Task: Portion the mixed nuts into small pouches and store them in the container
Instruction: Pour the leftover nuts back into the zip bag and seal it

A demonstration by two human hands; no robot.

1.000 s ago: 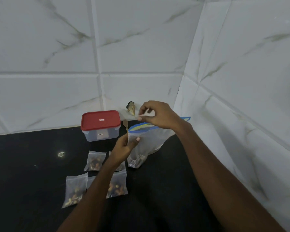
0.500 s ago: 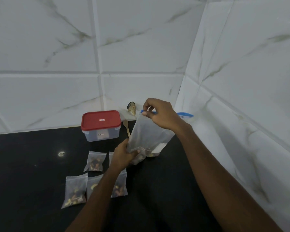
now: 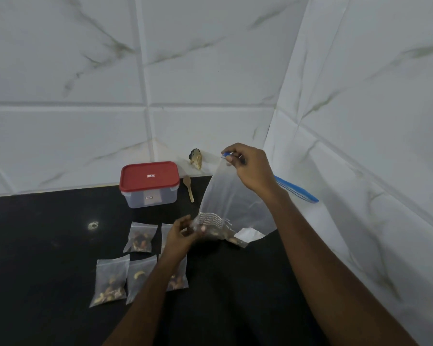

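1. The right hand [image 3: 250, 168] is pinching the top edge of the large clear blue-zipped plastic bag [image 3: 231, 201], having raised it above the black bench [image 3: 48, 245].
2. The left hand [image 3: 183, 236] is now gripping its bottom corner, bunching the few remaining mixed nuts [image 3: 231, 239].
3. Portioning is probably ending.

The left hand [image 3: 180, 233] is hiding most of the rear pouch [image 3: 165, 236]; its forearm is covering half of the near pouch [image 3: 180, 278]. The right hand [image 3: 250, 168] is covering the middle of the big bag's [image 3: 230, 201] zip strip [image 3: 295, 189]. The bag print [image 3: 213, 218] and lid label [image 3: 151, 175] are blurring past reading. The small object [image 3: 196, 158] at the worktop's [image 3: 48, 245] back edge is looking unidentifiable. Both forearms are running off the bottom.
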